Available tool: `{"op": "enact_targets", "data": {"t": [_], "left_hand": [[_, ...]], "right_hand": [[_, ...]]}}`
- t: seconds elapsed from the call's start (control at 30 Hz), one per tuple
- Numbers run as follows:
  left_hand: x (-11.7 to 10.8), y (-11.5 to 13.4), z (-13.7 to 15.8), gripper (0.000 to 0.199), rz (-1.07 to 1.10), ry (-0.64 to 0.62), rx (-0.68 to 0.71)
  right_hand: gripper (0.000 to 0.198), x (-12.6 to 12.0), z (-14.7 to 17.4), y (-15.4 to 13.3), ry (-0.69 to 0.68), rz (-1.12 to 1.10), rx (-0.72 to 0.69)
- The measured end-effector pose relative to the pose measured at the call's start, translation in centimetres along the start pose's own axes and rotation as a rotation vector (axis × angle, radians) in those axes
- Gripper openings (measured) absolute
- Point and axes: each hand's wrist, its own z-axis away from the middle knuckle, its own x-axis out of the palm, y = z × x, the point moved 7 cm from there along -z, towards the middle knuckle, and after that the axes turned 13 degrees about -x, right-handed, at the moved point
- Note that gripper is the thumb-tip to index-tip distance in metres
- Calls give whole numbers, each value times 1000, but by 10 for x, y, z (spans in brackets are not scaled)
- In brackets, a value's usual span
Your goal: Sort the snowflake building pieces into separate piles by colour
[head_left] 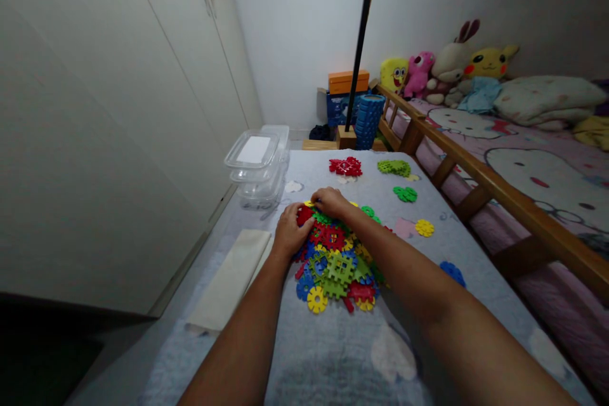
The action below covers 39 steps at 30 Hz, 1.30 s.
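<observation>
A heap of plastic interlocking building pieces (334, 238) in red, green, yellow and blue lies in the middle of the cloth-covered table. My left hand (291, 228) rests against the heap's left side, thumb and fingers apart around a red piece (304, 214). Across the heap's far edge reaches my right hand (330, 202), its fingers bent together in a pinch close to a yellow piece (309, 203). What those fingertips hold is too small to make out. The right forearm hides part of the heap's right side.
Sorted by colour, small groups lie beyond and right: red (346, 167), light green (394, 168), green (405, 194), yellow (424, 228), blue (451, 273). Clear plastic boxes (254, 168) stand stacked at left, behind a folded cloth (233, 276). A wooden bed rail (457, 162) borders the right.
</observation>
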Motion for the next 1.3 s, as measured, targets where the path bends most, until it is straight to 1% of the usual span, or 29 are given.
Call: {"op": "enact_targets", "data": {"t": [0.13,0.23,0.3,0.4,0.47,0.57,0.67,0.77,0.83,0.9,0.97,1.03,1.07,1.13,1.2,1.3], "left_hand": [[2,-3,0,41,7,-3,-19],[3,-5,0,44,3,-20,-32],[4,-5,0,44,4,-29,-24],[3,-4,0,43,9,-31,0],[3,-4,0,43,9,-30,2],[3,-5,0,47,2,-30,-21],[2,-5,1,48,-7,-33,-34],[2,-2,2,43,-11,-34,-23],[1,-1,2,41,-13,-37,-19],[1,-1,1,39,-17,-41,-17],[2,0,1,35,-24,-48,-1],[3,1,1,31,-31,-52,19],[3,1,0,30,-34,-52,27],[3,1,0,29,-40,-48,36],[4,0,0,30,-43,-45,45],[5,-3,-1,31,-40,-39,54]], "right_hand": [[32,-3,8,-4,23,-2,10],[49,-4,7,-7,64,8,26],[55,-1,1,-11,33,24,10],[46,5,-8,-18,-69,35,-27],[37,4,-11,-18,-89,33,-15],[32,-3,-7,-16,-54,16,9],[32,-20,9,-9,67,-50,11],[29,-41,43,8,231,-175,43],[25,-53,77,27,362,-280,87],[27,-61,119,54,501,-400,191],[25,-65,164,84,594,-448,318],[15,-64,206,113,638,-477,428],[12,-62,224,125,638,-488,477],[11,-57,256,145,650,-498,570],[11,-51,277,157,664,-513,625],[11,-40,291,163,672,-530,650]]}}
